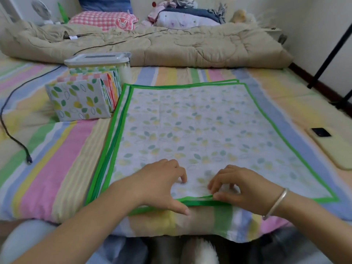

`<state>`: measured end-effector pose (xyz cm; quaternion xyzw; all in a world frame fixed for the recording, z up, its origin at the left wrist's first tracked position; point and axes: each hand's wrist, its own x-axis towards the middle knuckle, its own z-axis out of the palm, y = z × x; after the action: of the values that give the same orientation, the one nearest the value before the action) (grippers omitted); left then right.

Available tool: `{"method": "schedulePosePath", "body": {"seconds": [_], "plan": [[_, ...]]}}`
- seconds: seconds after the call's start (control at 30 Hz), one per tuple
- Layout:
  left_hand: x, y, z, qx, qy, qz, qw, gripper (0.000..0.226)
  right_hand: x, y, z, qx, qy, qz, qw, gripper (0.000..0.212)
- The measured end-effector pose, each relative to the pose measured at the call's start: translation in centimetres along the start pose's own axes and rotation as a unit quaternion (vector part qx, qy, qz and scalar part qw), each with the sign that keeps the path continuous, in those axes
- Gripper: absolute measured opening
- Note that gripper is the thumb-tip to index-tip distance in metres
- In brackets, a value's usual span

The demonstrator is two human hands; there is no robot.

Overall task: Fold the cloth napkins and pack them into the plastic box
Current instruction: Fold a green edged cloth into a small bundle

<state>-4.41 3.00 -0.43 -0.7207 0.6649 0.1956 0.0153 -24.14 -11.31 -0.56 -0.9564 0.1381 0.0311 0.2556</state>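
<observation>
On the striped bed (57, 149), from the head view, a leaf-print napkin (200, 130) is lying flat, and both hands are working at its near green hem. The right hand (234, 185) is pinching the hem between thumb and fingers. The left hand (163, 180) is resting bent fingertips on the cloth, thumb across the hem; I cannot tell whether it is gripping. A fold looks to be just starting: next, the near edge needs lifting and carrying to the far edge, corners matched. Folded napkins (82, 100) are standing against the lidded box (99, 60), hiding its lower part and contents. Doubled hems at the left are leaving it unclear whether one napkin or two is lying there.
</observation>
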Motion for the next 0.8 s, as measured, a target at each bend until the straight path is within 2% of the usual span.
{"method": "schedulePosePath", "body": {"seconds": [0.03,0.1,0.23,0.3,0.37,0.43,0.53,0.6,0.67,0.73,0.8], "plan": [[0.0,0.0,-0.4,-0.019,-0.006,-0.002,1.000,0.063,-0.1,0.0,-0.1,-0.015,0.002,0.007,1.000,0.004],[0.1,-0.1,-1.5,-0.070,-0.038,-0.009,0.997,0.048,-0.3,-0.2,-0.4,-0.054,-0.013,0.028,0.998,0.015],[0.4,-0.5,-4.2,-0.166,-0.170,-0.034,0.971,0.026,0.4,-1.2,-2.8,-0.063,-0.061,0.058,0.994,0.021],[0.6,-0.6,-5.5,-0.192,-0.215,-0.046,0.956,0.022,1.2,-1.6,-4.6,-0.038,-0.100,0.087,0.990,0.023],[1.0,-1.0,-7.1,-0.156,-0.204,-0.055,0.965,0.027,2.4,-1.8,-6.5,-0.040,-0.105,0.099,0.989,0.020],[1.7,-1.6,-8.7,-0.101,-0.135,-0.064,0.984,0.029,4.1,-1.5,-8.1,-0.076,-0.071,0.097,0.990,0.020],[3.4,-2.6,-9.8,-0.003,0.030,-0.110,0.993,0.023,7.7,-0.4,-9.1,-0.143,0.024,0.105,0.984,0.016],[4.4,-3.1,-8.8,0.083,0.194,-0.134,0.968,0.013,10.4,1.0,-8.7,-0.170,0.085,0.120,0.974,0.020],[5.0,-3.4,-6.5,0.117,0.343,-0.108,0.926,0.013,12.9,2.5,-7.8,-0.184,0.117,0.132,0.967,0.024],[5.3,-3.8,-3.9,0.081,0.402,-0.069,0.909,0.014,14.8,3.7,-6.8,-0.189,0.127,0.141,0.964,0.027],[5.3,-4.7,-1.0,0.062,0.355,-0.065,0.930,0.031,16.1,4.6,-5.9,-0.188,0.134,0.146,0.962,0.029]]}}
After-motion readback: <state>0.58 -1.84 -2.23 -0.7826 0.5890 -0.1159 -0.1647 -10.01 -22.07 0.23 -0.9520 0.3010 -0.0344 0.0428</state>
